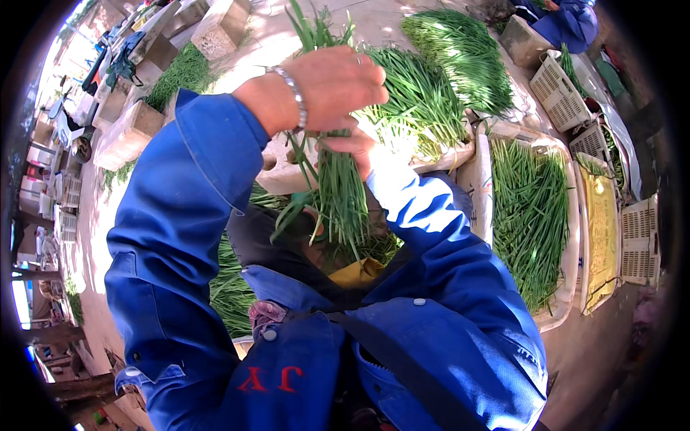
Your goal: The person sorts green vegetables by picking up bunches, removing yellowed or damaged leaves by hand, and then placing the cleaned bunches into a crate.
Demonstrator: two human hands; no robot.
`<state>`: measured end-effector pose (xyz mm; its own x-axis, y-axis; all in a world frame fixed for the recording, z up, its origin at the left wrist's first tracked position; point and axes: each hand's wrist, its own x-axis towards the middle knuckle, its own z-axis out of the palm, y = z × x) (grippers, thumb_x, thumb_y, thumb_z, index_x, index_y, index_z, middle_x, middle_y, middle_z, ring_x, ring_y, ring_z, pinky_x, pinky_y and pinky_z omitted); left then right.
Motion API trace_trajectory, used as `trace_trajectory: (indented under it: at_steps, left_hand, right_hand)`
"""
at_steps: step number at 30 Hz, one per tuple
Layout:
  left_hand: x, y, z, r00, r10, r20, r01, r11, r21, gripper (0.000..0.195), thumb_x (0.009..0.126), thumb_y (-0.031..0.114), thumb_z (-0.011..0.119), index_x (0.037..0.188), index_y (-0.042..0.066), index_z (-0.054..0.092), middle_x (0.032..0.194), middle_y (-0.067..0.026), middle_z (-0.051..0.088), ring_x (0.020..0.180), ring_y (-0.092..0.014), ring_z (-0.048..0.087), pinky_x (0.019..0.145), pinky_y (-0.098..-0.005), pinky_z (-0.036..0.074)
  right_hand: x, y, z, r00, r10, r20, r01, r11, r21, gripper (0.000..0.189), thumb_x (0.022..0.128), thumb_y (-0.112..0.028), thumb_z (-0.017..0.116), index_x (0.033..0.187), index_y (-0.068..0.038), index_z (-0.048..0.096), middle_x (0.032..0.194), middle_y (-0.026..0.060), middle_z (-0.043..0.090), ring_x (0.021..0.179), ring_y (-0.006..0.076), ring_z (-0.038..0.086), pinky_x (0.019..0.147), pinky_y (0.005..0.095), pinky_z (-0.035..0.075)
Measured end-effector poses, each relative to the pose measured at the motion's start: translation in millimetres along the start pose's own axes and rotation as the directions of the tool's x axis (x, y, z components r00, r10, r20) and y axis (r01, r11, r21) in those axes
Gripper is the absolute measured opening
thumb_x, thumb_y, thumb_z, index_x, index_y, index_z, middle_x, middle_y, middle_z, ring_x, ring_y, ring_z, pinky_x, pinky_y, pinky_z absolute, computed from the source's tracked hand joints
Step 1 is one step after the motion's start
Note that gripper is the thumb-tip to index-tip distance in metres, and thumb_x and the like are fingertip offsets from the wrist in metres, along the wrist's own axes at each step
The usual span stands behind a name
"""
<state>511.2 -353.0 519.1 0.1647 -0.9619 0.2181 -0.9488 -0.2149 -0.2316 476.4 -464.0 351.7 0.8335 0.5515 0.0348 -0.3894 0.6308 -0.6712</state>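
In front of me is a bunch of long green leaves [343, 194], like garlic chives, hanging over my lap. My right hand [353, 148] grips it around the middle, and the lower leaves spread beneath. Just above, my left hand [337, 89], with a bracelet at the wrist, crosses over the upper part of the bunch. Its fingers are bent and slightly blurred; whether they hold anything is hidden. Leaf ends [318, 32] stick out beyond that hand. A pale block with holes [283, 172] lies behind the bunch, and a yellow sack [358, 271] shows between my legs.
At my right, a white box [570, 285] holds more chives [531, 215]. Chive piles [415, 91] [458, 54] lie ahead. Slatted crates [560, 94] stand farther right, near a person in blue [568, 24]. Pale blocks [129, 134] stand left; leaves [232, 296] lie beside my left leg.
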Motion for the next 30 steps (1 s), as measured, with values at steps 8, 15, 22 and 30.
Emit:
trace_trajectory:
  at_steps: [8, 15, 22, 30]
  left_hand:
    - [-206, 62, 25, 0.135, -0.978, 0.157, 0.601, -0.045, -0.798, 0.045, 0.088, 0.031, 0.063, 0.115, -0.004, 0.058, 0.108, -0.013, 0.063, 0.102, -0.02, 0.059, 0.09, -0.0312, 0.044]
    - [-152, 155, 100, 0.286, -0.828, 0.482, 0.206, -0.438, -0.875, 0.093, 0.077, 0.048, 0.069, 0.137, -0.008, 0.028, 0.132, -0.0213, 0.044, 0.102, -0.022, 0.051, 0.087, -0.0326, 0.041]
    - [-127, 125, 138, 0.457, -0.62, 0.637, 0.259, -0.593, -0.762, 0.065, 0.073, 0.032, 0.075, 0.122, -0.001, 0.048, 0.101, -0.0067, 0.058, 0.072, -0.01, 0.054, 0.064, -0.0258, 0.046]
    - [-103, 157, 203, 0.46, -0.595, 0.659, -0.249, -0.799, -0.548, 0.03, 0.083, 0.014, 0.066, 0.109, 0.005, 0.054, 0.095, -0.0047, 0.062, 0.084, -0.017, 0.061, 0.073, -0.0325, 0.05]
  right_hand:
    - [34, -38, -66, 0.986, 0.118, -0.118, -0.104, 0.987, 0.12, 0.034, 0.086, -0.019, 0.064, 0.114, -0.001, 0.056, 0.085, 0.0066, 0.063, 0.072, 0.0192, 0.063, 0.065, 0.0347, 0.055]
    - [50, -28, -30, 0.945, 0.01, -0.326, -0.037, 0.996, -0.078, 0.022, 0.081, -0.009, 0.067, 0.101, -0.001, 0.064, 0.081, 0.0053, 0.064, 0.069, 0.017, 0.062, 0.062, 0.0328, 0.053]
    - [71, -12, -12, 0.923, -0.011, -0.384, -0.039, 0.992, -0.122, 0.022, 0.078, -0.007, 0.07, 0.098, 0.001, 0.065, 0.088, 0.0082, 0.067, 0.074, 0.0181, 0.065, 0.064, 0.0325, 0.054]
    - [91, 39, -29, 0.811, -0.21, -0.546, 0.017, 0.941, -0.338, 0.042, 0.07, -0.017, 0.08, 0.098, 0.008, 0.062, 0.089, 0.0133, 0.065, 0.075, 0.0204, 0.062, 0.067, 0.034, 0.05]
